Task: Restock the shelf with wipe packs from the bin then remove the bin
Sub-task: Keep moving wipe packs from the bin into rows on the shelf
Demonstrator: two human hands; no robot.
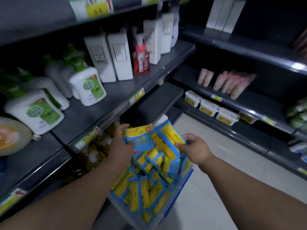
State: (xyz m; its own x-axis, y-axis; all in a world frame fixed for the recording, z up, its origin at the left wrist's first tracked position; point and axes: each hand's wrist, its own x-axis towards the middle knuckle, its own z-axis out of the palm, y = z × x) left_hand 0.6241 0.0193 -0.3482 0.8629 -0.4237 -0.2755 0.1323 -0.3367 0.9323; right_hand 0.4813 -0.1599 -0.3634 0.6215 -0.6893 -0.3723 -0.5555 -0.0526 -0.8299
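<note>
The left hand [120, 143] curled round the edge of a fanned bunch of flat, glossy blue-and-yellow plastic wipe packs [149, 140], while the right hand [196, 147] pinched its opposite side between thumb and fingers. The bunch sat just above a clear, rectangular plastic bin with a blue rim [178, 195], heaped with more crinkled packs [141, 188]. Beside it stood dark grey metal shelving [116, 90] holding smooth white pump bottles [88, 85].

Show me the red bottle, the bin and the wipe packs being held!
red bottle [141, 61]: head view, middle of its red body.
bin [180, 190]: head view, its blue rim.
wipe packs [171, 134]: head view, top pack's yellow stripe.
</note>
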